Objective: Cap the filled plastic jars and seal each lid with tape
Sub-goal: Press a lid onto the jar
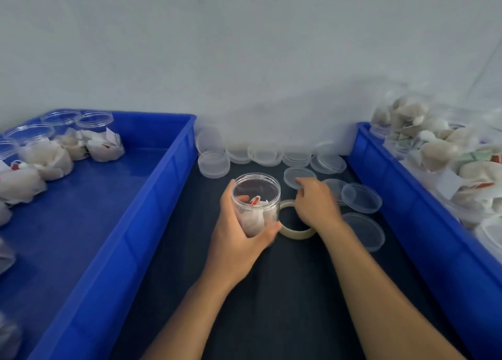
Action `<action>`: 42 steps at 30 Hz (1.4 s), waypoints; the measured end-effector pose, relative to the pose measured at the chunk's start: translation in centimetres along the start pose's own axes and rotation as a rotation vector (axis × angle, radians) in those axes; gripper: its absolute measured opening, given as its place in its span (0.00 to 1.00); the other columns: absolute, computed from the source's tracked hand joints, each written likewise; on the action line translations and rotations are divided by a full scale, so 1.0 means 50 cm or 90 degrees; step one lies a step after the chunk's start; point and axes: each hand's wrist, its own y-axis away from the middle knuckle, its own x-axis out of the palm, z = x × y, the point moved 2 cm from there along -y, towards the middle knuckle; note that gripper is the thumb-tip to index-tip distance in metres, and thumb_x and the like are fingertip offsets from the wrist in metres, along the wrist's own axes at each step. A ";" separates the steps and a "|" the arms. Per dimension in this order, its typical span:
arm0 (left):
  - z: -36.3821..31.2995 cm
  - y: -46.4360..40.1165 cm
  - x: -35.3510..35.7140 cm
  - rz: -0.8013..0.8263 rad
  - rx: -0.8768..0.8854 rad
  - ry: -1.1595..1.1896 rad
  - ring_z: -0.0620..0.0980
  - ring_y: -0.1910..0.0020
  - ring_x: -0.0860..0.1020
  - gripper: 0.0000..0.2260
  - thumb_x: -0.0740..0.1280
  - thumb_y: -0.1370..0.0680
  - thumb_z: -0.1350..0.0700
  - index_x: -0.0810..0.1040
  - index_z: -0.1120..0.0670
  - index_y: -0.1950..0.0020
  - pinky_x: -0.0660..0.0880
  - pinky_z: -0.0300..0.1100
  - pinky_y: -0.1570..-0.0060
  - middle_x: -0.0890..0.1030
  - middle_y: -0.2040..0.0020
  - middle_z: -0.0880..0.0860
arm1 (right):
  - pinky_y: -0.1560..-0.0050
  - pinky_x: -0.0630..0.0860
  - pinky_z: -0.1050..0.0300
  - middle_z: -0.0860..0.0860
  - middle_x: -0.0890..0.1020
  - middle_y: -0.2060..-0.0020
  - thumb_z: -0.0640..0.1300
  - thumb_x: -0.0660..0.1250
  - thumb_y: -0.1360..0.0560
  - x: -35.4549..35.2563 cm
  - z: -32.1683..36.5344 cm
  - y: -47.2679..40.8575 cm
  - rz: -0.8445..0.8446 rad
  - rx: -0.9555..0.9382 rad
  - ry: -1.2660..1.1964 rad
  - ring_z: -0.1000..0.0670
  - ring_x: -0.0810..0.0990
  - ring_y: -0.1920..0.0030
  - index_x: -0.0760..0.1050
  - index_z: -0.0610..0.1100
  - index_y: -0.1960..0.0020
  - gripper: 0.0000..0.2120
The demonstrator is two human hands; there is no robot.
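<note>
The left hand (239, 223) grips an open clear jar (256, 204) around its side, thumb on the near wall and fingers wrapped behind, holding it upright over the dark mat (271, 305). The jar has no lid and holds white paper-wrapped packets with a red tag showing through the wall. Just right of that hand, touching the jar's base, lies a roll of clear tape (296, 233) flat on the mat. The right hand (316, 203) reaches over the far side of the roll, its fingertips pinching the near edge of a loose clear lid (297, 176) that lies on the mat just beyond it. More lids lie to the right of that hand, one (361, 198) beside the knuckles and another (365, 230) next to the wrist, with stacks of lids (271, 154) farther off along the wall. Left of the left hand stands a blue bin (152, 196) holding capped jars (92, 139); right of the right hand another blue bin (407, 202) is heaped with filled jars (440, 153).
</note>
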 end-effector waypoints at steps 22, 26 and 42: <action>-0.017 0.001 -0.013 -0.089 0.073 0.017 0.37 0.26 0.71 0.44 0.76 0.28 0.35 0.58 0.39 0.17 0.72 0.39 0.32 0.71 0.25 0.36 | 0.50 0.85 0.54 0.49 0.84 0.55 0.40 0.62 0.13 -0.180 0.120 0.020 -0.070 0.025 -0.567 0.52 0.84 0.56 0.77 0.48 0.44 0.06; -0.017 0.000 -0.012 -0.087 0.080 0.005 0.38 0.25 0.70 0.42 0.76 0.26 0.36 0.58 0.38 0.17 0.71 0.37 0.32 0.71 0.24 0.37 | 0.50 0.85 0.54 0.49 0.78 0.59 0.35 0.56 0.12 -0.191 0.147 0.039 0.138 -0.015 -0.758 0.54 0.79 0.61 0.79 0.41 0.36 0.14; -0.026 -0.004 -0.008 -0.096 0.100 0.039 0.41 0.27 0.74 0.35 0.71 0.22 0.38 0.64 0.43 0.18 0.74 0.34 0.33 0.75 0.27 0.39 | 0.55 0.75 0.60 0.58 0.85 0.61 0.41 0.60 0.15 -0.148 0.150 0.018 0.164 -0.132 -0.247 0.60 0.80 0.61 0.86 0.54 0.49 0.17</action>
